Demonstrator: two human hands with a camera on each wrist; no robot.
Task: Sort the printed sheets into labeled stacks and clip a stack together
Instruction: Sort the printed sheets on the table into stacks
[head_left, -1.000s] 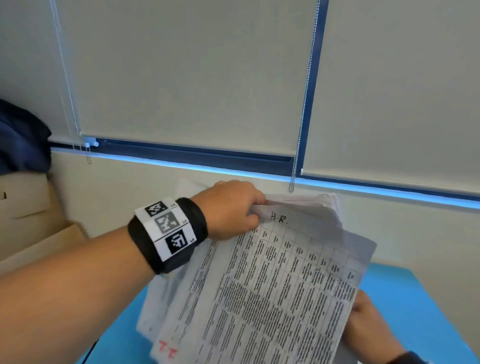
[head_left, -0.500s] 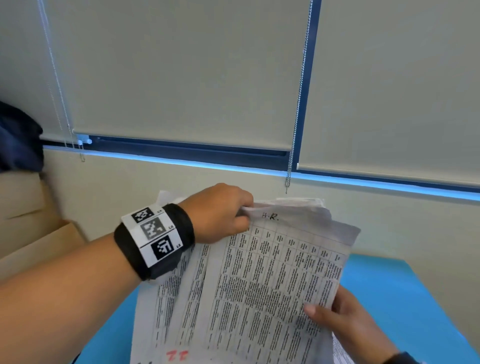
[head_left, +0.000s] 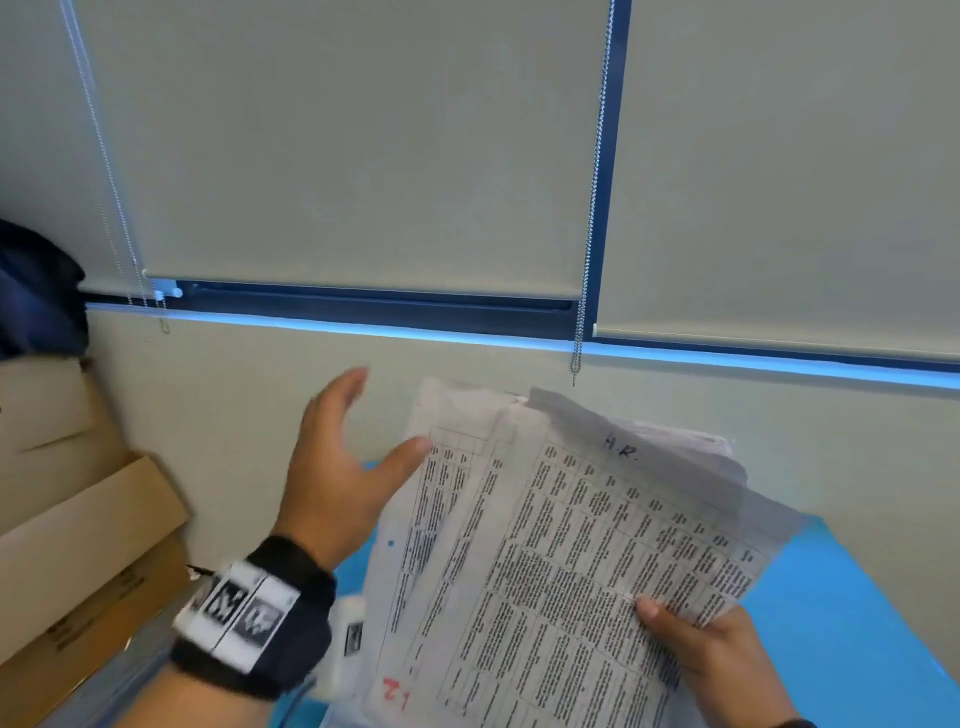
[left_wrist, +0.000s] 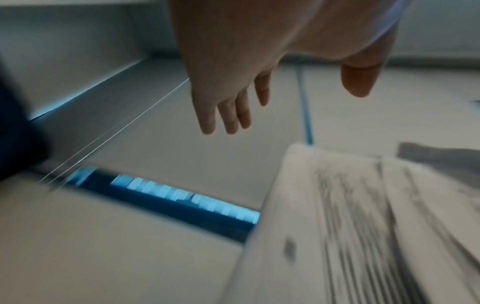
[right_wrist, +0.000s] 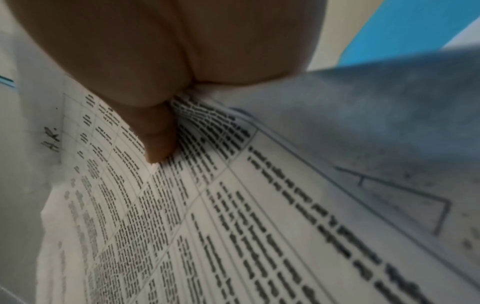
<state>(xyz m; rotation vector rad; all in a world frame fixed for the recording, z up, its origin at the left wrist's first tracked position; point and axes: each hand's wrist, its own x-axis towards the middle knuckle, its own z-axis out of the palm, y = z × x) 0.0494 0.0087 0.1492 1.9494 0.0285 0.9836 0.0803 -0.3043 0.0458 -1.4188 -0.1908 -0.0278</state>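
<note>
A fanned bundle of printed sheets (head_left: 561, 571) covered in table text is held up over the blue table (head_left: 841, 613). The top sheet bears a handwritten "H.R." (head_left: 621, 448); a lower sheet has red marks at its bottom corner. My right hand (head_left: 711, 654) grips the bundle's right edge, thumb pressed on the top sheet (right_wrist: 233, 205) and fingers underneath. My left hand (head_left: 348, 457) is open just left of the sheets, fingers straight and thumb tip near the left edge. In the left wrist view the left hand (left_wrist: 233, 102) holds nothing, with the sheets (left_wrist: 350, 226) below right.
Brown cardboard boxes (head_left: 78, 545) stand at the left against the wall, with a dark blue cloth (head_left: 36, 291) above them. Roller blinds with bead chains (head_left: 592, 208) cover the window behind the table. A small white object (head_left: 348, 634) lies under my left wrist.
My left hand has let go of the sheets' top corner, opened and drawn back to the left. The right hand keeps its grip, and the bundle has shifted right and fanned out.
</note>
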